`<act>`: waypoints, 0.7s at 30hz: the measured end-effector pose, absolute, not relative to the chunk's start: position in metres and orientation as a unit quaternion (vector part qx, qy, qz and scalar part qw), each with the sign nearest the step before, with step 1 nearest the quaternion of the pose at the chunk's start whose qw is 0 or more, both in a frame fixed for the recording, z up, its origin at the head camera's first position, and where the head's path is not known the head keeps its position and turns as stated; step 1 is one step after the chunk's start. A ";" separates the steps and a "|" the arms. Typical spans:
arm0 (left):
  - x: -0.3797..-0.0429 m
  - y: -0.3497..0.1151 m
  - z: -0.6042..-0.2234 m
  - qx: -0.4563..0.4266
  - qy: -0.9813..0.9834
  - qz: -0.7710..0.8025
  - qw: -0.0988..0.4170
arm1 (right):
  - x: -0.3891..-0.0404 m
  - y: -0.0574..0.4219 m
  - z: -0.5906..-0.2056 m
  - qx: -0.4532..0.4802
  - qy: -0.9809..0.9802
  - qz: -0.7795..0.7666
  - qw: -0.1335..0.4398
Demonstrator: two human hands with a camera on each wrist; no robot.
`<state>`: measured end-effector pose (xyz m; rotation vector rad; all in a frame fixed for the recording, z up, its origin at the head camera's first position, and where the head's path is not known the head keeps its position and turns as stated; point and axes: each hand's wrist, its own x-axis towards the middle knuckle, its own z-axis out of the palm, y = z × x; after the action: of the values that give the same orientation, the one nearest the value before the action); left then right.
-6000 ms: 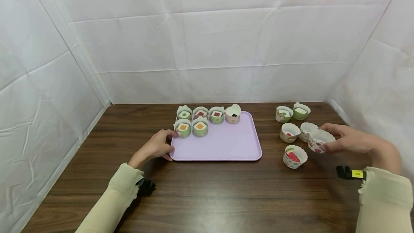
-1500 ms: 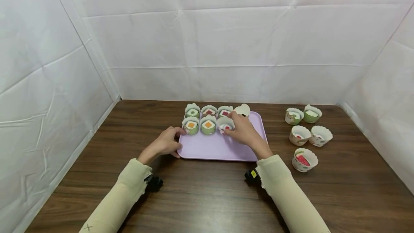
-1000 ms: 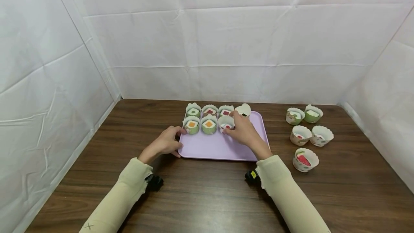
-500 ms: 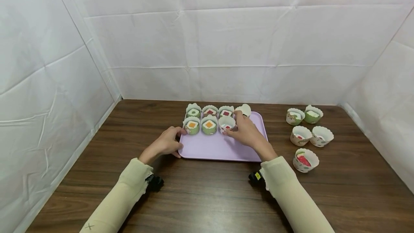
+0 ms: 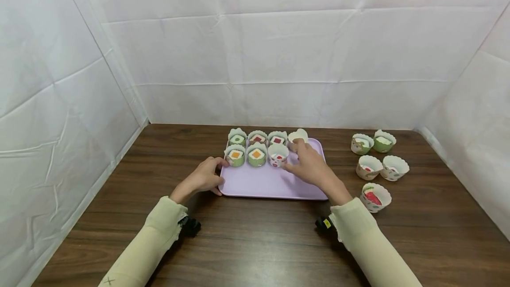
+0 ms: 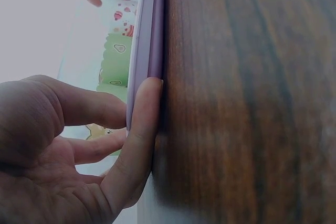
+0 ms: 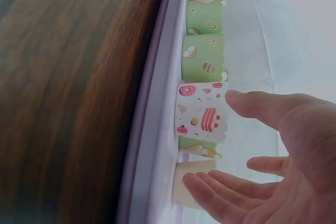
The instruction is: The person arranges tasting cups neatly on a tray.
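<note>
My left hand (image 5: 203,175) grips the left edge of the lilac tray (image 5: 275,185); in the left wrist view a fingertip (image 6: 149,90) lies along the tray's outer side. On the tray's back part stand two rows of paper baking cups with small fillings. The front row has two green cups (image 5: 256,154) with orange squares and a white patterned cup (image 5: 278,156) with a red bit inside. Just right of that cup hovers my right hand (image 5: 311,167), fingers spread and holding nothing. The right wrist view has its thumb (image 7: 247,100) close to the white cup's rim. A pale heart-rimmed cup (image 5: 295,138) is partly behind the hand.
On the brown wooden table (image 5: 255,242), right of the tray, stand several more cups: a green cup (image 5: 384,141), a white cup (image 5: 394,168) and a cup with a red piece (image 5: 375,197) among them. White sheeting (image 5: 279,48) encloses the back and sides.
My right hand carried the white patterned cup from the right group onto the tray, let go of it and drew slightly right. The left hand stays at the tray's edge.
</note>
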<state>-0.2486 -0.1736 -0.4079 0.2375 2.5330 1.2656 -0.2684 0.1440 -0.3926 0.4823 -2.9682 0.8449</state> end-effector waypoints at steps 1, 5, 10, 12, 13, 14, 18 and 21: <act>-0.249 -0.174 -0.408 0.082 0.881 0.440 0.150 | -0.266 0.145 -0.392 0.152 -0.952 0.265 0.012; -0.249 -0.173 -0.409 0.078 0.881 0.441 0.151 | -0.259 0.151 -0.388 0.138 -0.958 0.251 0.024; -0.248 -0.172 -0.409 0.081 0.883 0.438 0.149 | -0.248 0.157 -0.381 0.138 -0.961 0.236 0.032; -0.248 -0.173 -0.409 0.082 0.884 0.436 0.148 | -0.244 0.160 -0.377 0.142 -0.961 0.233 0.042; -0.248 -0.173 -0.409 0.082 0.884 0.436 0.147 | -0.242 0.161 -0.375 0.144 -0.961 0.233 0.049; -0.248 -0.173 -0.409 0.081 0.885 0.435 0.146 | -0.240 0.163 -0.373 0.145 -0.960 0.233 0.055; -0.248 -0.173 -0.410 0.081 0.886 0.433 0.145 | -0.233 0.170 -0.368 0.152 -0.957 0.236 0.075; -0.248 -0.172 -0.410 0.080 0.885 0.435 0.145 | -0.229 0.177 -0.367 0.158 -0.955 0.237 0.083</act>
<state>-0.2483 -0.1725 -0.4097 0.2304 2.5511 1.2523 -0.2286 0.1773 -0.3673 0.4711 -2.8514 0.7066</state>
